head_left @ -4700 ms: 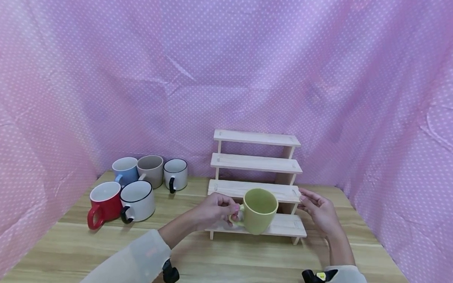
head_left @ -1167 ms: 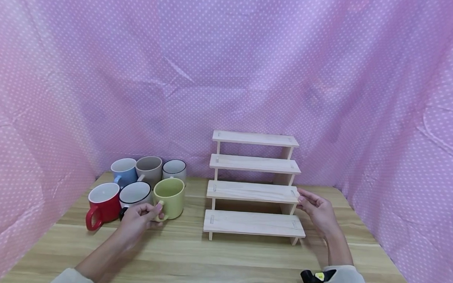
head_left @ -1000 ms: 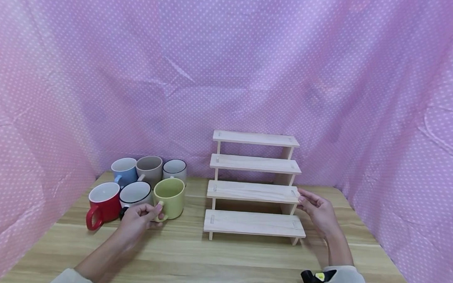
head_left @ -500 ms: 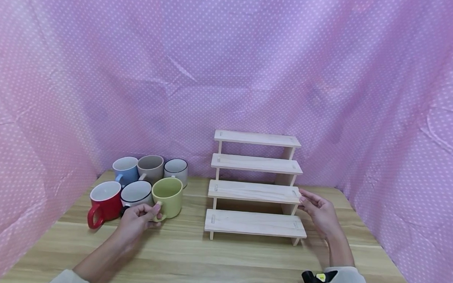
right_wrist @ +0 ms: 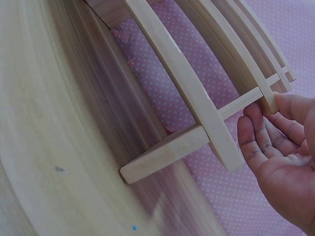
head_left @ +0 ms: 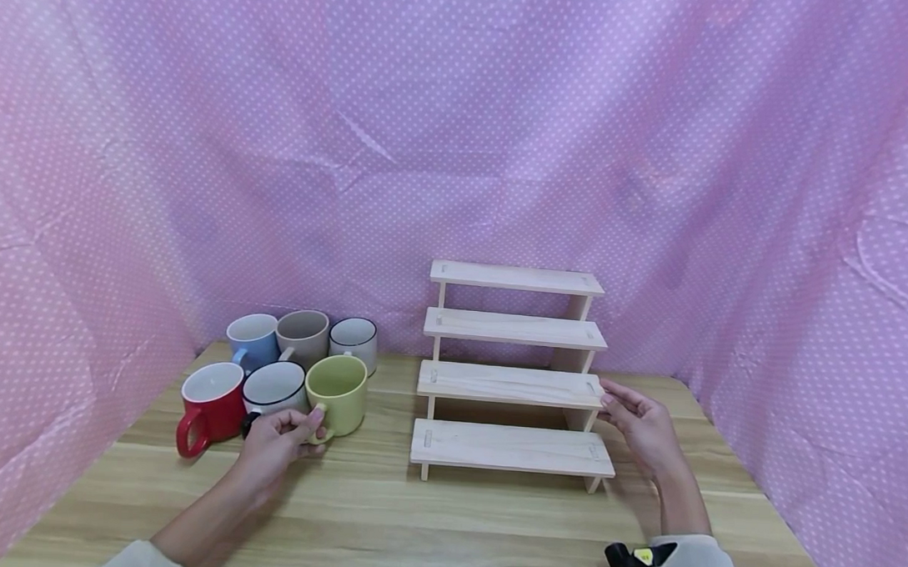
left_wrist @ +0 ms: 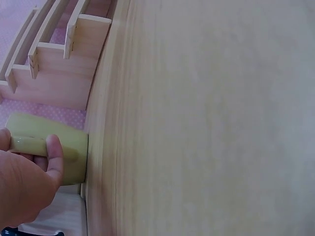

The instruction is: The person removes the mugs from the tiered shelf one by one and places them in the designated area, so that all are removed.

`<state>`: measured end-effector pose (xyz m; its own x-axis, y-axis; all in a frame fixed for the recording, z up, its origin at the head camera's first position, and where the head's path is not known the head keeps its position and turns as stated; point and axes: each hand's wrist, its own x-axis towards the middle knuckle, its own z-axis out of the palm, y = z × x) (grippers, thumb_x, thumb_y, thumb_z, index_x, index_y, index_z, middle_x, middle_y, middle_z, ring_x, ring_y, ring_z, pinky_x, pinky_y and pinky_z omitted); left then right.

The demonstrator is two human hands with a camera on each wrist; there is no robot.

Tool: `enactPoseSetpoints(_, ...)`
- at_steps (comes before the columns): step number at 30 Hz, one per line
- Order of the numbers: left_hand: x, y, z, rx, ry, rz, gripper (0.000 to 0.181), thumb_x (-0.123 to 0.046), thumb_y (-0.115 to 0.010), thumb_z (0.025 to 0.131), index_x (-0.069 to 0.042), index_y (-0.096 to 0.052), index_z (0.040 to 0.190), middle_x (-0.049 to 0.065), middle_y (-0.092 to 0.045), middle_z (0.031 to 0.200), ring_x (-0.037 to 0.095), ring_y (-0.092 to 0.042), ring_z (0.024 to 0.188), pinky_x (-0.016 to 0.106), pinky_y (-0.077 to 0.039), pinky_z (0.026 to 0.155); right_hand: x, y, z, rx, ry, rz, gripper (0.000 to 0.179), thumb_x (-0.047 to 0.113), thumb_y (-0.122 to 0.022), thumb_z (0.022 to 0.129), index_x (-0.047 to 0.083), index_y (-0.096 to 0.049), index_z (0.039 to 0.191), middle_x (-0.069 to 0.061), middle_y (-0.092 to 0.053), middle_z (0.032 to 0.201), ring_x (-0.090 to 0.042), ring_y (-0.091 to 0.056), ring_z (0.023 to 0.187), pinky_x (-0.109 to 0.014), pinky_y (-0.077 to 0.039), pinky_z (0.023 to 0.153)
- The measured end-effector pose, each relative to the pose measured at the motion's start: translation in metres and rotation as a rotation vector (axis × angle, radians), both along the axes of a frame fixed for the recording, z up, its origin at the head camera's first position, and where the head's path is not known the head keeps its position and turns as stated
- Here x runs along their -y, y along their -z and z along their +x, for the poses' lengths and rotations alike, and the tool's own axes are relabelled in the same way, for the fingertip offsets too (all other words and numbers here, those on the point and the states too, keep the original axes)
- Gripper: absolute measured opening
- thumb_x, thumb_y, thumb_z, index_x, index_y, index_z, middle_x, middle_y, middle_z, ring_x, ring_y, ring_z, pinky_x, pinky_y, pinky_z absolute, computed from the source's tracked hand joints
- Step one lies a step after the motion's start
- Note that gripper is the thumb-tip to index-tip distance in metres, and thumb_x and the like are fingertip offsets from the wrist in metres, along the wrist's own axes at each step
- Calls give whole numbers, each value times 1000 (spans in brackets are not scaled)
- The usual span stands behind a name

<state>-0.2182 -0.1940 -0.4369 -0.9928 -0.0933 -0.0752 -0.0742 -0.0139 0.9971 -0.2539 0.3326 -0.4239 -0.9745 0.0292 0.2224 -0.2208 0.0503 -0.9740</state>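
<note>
My left hand [head_left: 271, 448] pinches the handle of a yellow-green mug [head_left: 347, 405]. The mug stands upright on the wooden table, right of a white mug with a black rim [head_left: 273, 387]. In the left wrist view, thumb and fingers close around the handle of the green mug [left_wrist: 74, 142]. On the right, my right hand [head_left: 644, 428] grips the right end of the second-lowest board of a four-tier wooden display shelf [head_left: 512, 446]. The right wrist view has the thumb and fingers of that hand [right_wrist: 285, 142] at the board's end.
Beside the green mug, a red mug [head_left: 220, 405] stands at the front left. Behind are a blue mug [head_left: 256, 352], a grey-brown mug [head_left: 309, 349] and a smaller white mug with a black rim [head_left: 357, 355]. A pink dotted cloth [head_left: 459, 150] hangs around the table.
Since the oldest frame, my left hand has carried the green mug from before the shelf leftwards to the table beside the other mugs. Over the last second both hands stay nearly still.
</note>
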Motion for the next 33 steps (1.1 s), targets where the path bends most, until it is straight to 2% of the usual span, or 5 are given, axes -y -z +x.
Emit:
enactPoseSetpoints(15,4,0,-3,22,23,16,24,-20,-66,102,4,-67,97,9,-66,92,21,-68,87,34,-62,82,1,1,-1,21,16,-11,46,4,-60,103,-17,-45,141,8,-71,113,-7,-70,95,-25,-58,88)
enactPoseSetpoints(20,6,-6,-2,47,72,9,24,-21,-66,102,2,-65,94,10,-65,94,22,-68,90,37,-61,85,2,0,-1,7,3,-7,47,4,-61,103,-17,-45,141,9,-71,114,-6,-69,97,-26,-58,88)
enactPoseSetpoints(23,12,-14,-2,45,139,-157,30,-24,-65,103,5,-66,101,11,-66,99,26,-71,92,39,-61,88,3,-1,-1,15,2,-15,48,6,-61,103,-17,-45,141,8,-71,114,-7,-69,97,-26,-58,89)
enactPoseSetpoints(28,23,-35,-1,-35,267,-563,38,-30,-66,101,6,-71,112,9,-71,98,27,-73,86,33,-60,79,5,-3,0,27,19,1,47,5,-59,104,-16,-44,143,5,-70,117,-6,-69,96,-26,-58,89)
enactPoseSetpoints(33,34,-59,-2,-78,278,-634,36,-27,-67,101,7,-72,112,10,-70,92,22,-68,84,30,-58,71,5,-4,1,36,30,12,48,7,-60,104,-15,-45,143,6,-71,115,-7,-69,95,-26,-58,89)
